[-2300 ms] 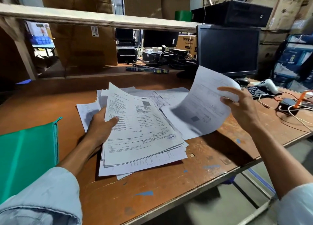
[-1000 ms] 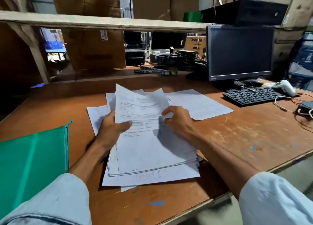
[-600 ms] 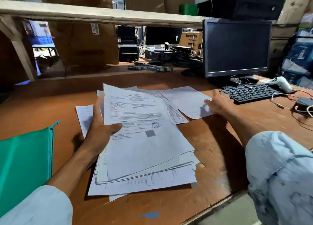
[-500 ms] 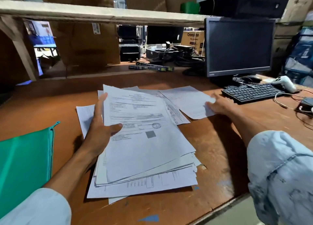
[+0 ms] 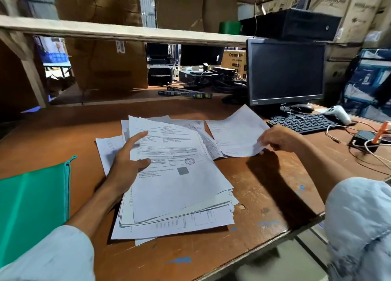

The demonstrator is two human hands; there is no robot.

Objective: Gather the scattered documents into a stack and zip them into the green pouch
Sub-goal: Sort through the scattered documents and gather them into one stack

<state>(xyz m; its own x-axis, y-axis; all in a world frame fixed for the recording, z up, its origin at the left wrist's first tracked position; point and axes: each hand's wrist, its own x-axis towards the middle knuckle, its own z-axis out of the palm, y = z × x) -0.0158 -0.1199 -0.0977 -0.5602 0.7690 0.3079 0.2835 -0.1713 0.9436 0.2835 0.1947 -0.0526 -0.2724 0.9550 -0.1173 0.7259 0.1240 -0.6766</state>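
Observation:
A loose stack of printed documents [image 5: 175,187] lies on the wooden desk [image 5: 264,196] in front of me. My left hand [image 5: 127,160] holds the stack's left edge, thumb on the top sheet and fingers spread over it. To the right, my right hand [image 5: 277,138] pinches the near right corner of a single sheet [image 5: 234,130] and lifts it off the desk. The green pouch [image 5: 31,206] lies flat at the left, its zipper edge facing the stack.
A black monitor [image 5: 285,73] and keyboard [image 5: 304,123] stand at the back right, with a white scanner [image 5: 338,113], cables and a phone [image 5: 364,138] beside them. A shelf board [image 5: 118,30] spans overhead. The desk's front edge runs diagonally at lower right.
My right hand, which pressed on the far sheet half a second ago, now pinches its corner and has raised it. My left hand still holds the stack.

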